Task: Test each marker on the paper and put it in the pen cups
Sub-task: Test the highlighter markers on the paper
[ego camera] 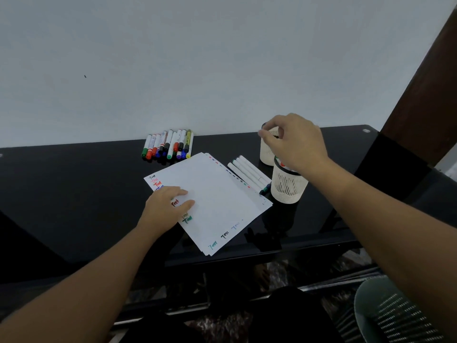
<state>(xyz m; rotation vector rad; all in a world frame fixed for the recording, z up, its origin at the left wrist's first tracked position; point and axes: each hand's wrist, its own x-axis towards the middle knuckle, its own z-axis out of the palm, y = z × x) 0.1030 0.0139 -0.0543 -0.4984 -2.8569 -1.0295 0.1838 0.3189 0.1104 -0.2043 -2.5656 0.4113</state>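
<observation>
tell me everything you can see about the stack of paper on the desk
The stack of paper is several white sheets, slightly fanned, lying flat and turned diagonally on the black desk. Small test scribbles in black, red, blue and green run along its left and near edges. The left hand rests flat on its left part. Slim white markers lie along its right edge.

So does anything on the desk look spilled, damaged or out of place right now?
Nothing stands out. The paper stack lies skewed on the desk under the left hand, both pen cups stand upright, and the loose markers lie bunched by the wall.
</observation>
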